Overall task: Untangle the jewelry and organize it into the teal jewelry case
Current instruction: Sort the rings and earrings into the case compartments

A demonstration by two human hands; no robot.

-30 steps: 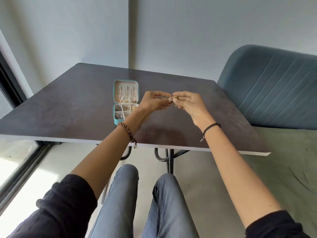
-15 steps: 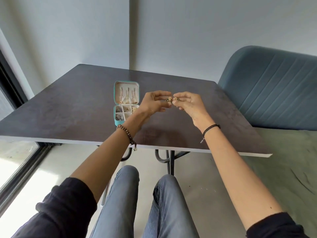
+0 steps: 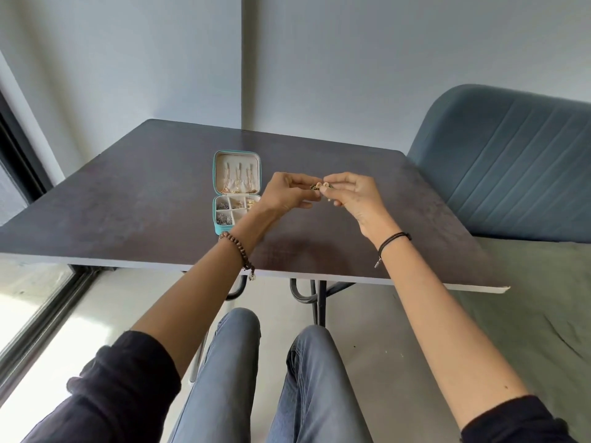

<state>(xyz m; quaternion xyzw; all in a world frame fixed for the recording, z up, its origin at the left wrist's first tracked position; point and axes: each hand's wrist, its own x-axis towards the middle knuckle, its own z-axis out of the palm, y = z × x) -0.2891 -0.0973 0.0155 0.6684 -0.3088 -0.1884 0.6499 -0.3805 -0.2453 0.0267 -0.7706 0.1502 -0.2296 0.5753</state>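
Note:
The teal jewelry case [image 3: 218, 230] lies open on the dark table [image 3: 134, 199], its cream lid flat behind it with gold pieces hung inside and small compartments in front holding jewelry. My left hand [image 3: 287, 193] and my right hand [image 3: 351, 193] meet above the table just right of the case. Both pinch a small gold jewelry tangle [image 3: 320, 186] between their fingertips. Most of the tangle is hidden by my fingers.
A blue-grey upholstered chair [image 3: 511, 161] stands at the table's right side. A window frame [image 3: 28, 308] runs along the left. My knees in jeans sit below the table's near edge, by the metal table legs [image 3: 316, 298].
Both hands stay together on the tangle, with the fingers shifting slightly around it. The case has not moved.

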